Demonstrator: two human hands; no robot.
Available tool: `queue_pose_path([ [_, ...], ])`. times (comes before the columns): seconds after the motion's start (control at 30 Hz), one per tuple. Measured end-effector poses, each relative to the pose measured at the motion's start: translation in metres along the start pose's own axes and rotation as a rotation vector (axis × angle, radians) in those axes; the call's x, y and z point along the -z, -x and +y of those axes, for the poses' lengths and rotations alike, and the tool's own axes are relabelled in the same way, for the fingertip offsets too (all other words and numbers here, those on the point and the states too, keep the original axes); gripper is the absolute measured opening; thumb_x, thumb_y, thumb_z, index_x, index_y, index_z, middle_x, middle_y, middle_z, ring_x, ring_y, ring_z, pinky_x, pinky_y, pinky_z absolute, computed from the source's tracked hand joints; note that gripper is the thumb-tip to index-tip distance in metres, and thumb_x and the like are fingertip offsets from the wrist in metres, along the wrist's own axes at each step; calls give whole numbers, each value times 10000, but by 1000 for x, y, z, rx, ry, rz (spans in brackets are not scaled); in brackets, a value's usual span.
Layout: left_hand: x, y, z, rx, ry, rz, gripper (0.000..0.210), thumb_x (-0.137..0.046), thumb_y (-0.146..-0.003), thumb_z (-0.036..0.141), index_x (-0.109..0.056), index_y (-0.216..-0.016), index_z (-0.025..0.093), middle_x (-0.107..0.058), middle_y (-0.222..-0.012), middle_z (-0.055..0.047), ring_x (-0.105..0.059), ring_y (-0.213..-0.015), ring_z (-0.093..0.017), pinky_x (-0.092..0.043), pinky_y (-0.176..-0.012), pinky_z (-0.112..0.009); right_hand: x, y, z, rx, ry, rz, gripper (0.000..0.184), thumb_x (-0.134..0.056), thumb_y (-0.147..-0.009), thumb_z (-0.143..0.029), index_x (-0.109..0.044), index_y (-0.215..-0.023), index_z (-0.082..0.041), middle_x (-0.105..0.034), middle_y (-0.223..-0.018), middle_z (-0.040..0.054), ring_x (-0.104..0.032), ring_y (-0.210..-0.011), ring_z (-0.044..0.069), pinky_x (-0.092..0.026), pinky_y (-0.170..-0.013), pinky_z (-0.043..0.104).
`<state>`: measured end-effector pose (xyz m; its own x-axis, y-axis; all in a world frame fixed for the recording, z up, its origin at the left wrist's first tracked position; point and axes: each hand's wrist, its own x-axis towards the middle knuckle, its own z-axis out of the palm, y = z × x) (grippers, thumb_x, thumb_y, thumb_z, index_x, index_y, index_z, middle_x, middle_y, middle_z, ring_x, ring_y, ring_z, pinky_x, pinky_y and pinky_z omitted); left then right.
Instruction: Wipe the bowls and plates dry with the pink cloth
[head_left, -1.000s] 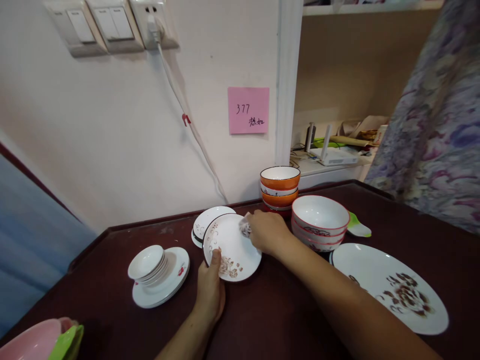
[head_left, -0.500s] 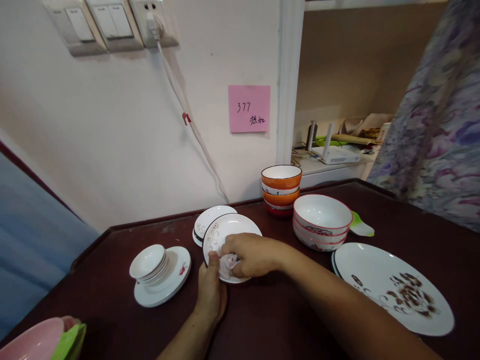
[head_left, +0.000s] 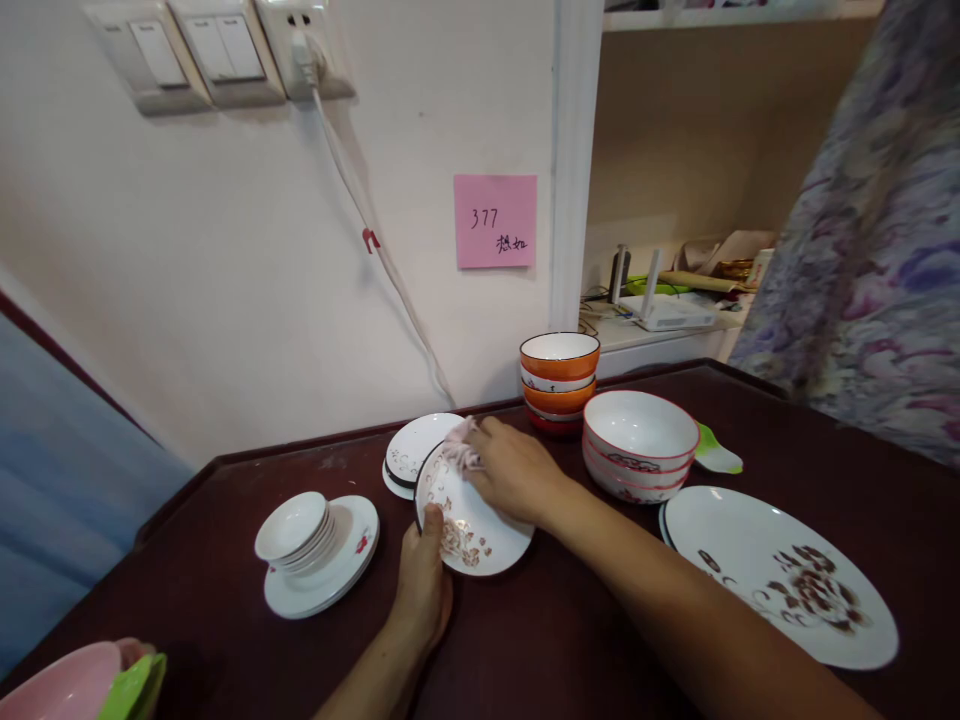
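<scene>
My left hand (head_left: 421,582) grips the lower left rim of a white plate (head_left: 491,535) with brown flowers and a dark edge, its thumb on the upper face. The plate is held tilted above the table. In my right hand (head_left: 517,468) is a pale pink cloth (head_left: 461,443), bunched in the fingers and pressed to the plate's upper rim. Just behind, partly hidden by the held plate, a small stack of similar white plates (head_left: 420,440) lies on the table.
Small white dishes (head_left: 291,527) sit on white plates (head_left: 352,560) at left. Orange bowls (head_left: 560,365), red-rimmed bowls (head_left: 641,430), a green-and-white spoon-shaped piece (head_left: 718,455) and oval platters (head_left: 780,600) stand right. A pink bowl (head_left: 67,685) is at the near left corner of the dark table (head_left: 525,670).
My right hand has moved the cloth from the plate's lower middle up to its far rim, uncovering the brown flower pattern. My left hand keeps its hold, with the plate shifted slightly right.
</scene>
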<state>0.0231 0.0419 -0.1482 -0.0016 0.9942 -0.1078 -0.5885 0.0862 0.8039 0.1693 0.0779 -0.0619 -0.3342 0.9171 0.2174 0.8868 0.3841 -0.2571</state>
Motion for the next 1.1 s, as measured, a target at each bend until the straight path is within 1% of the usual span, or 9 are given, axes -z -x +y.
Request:
queue_pose_path([
  [0.17, 3, -1, 0, -51, 18, -15, 622, -633, -799, 507, -544, -1306, 157, -724, -1132, -148, -663, -1074, -292, -495, -961, -426, -11, 3, -15, 408, -278, -46, 329, -575, -811, -247, -638, -1130, -195, -588, -1098, 85, -535, -1030, 232, -423, -867, 325],
  [0.3, 6, -4, 0, -89, 42, 37, 592, -611, -804, 535, -599, -1245, 140, -730, -1110, -142, -663, -1072, -285, -492, -973, -404, -7, 5, -15, 438, -283, -227, 258, -610, -762, -308, -685, -977, -187, -618, -983, 64, -587, -820, 199, -419, -677, 268],
  [0.4, 4, -5, 0, -82, 71, 97, 570, -596, -820, 523, -601, -1245, 144, -740, -1088, -135, -664, -1072, -279, -499, -972, -397, 2, 6, -13, 381, -199, -365, 235, -623, -721, -343, -712, -887, -201, -669, -841, 49, -604, -704, 193, -364, -553, 253],
  [0.5, -1, -5, 2, -89, 80, 150, 507, -620, -832, 451, -602, -1242, 153, -729, -1131, -130, -658, -1088, -261, -492, -991, -382, 10, 5, -7, 196, -127, -408, 223, -669, -652, -356, -733, -782, -186, -688, -707, 63, -625, -658, 223, -334, -508, 263],
  [0.6, -3, -3, 4, -95, 70, 186, 463, -661, -820, 370, -608, -1228, 157, -711, -1176, -127, -646, -1113, -253, -480, -1012, -382, 12, 1, 6, 14, -136, -304, 209, -667, -642, -327, -731, -728, -148, -700, -715, 118, -645, -689, 269, -370, -551, 294],
  [0.67, -3, -2, 4, -96, 62, 203, 454, -675, -812, 353, -614, -1218, 161, -707, -1185, -124, -642, -1120, -253, -479, -1017, -388, 9, -4, 20, -80, -189, -175, 251, -620, -705, -345, -725, -783, -131, -706, -829, 160, -645, -770, 295, -399, -622, 329],
  [0.77, -3, -1, 5, -103, 60, 223, 436, -681, -808, 344, -627, -1201, 166, -709, -1185, -117, -638, -1126, -257, -481, -1018, -398, 1, -13, 43, -203, -349, 50, 335, -521, -809, -391, -680, -917, -116, -664, -1032, 191, -604, -923, 299, -405, -739, 360],
  [0.87, -2, -1, 5, -129, 64, 221, 418, -687, -806, 320, -632, -1197, 183, -708, -1191, -102, -620, -1154, -257, -484, -1017, -399, -14, -21, 56, -284, -607, 177, 383, -459, -851, -437, -623, -987, -118, -657, -1015, 146, -589, -924, 253, -420, -750, 332],
  [1.1, -1, -5, 5, -187, 59, 233, 447, -709, -786, 229, -620, -1224, 245, -688, -1237, -71, -601, -1182, -246, -494, -1012, -390, -53, -25, 32, -248, -1267, 70, 468, -544, -793, -520, -607, -1072, -149, -690, -934, 69, -630, -766, 176, -483, -667, 278],
])
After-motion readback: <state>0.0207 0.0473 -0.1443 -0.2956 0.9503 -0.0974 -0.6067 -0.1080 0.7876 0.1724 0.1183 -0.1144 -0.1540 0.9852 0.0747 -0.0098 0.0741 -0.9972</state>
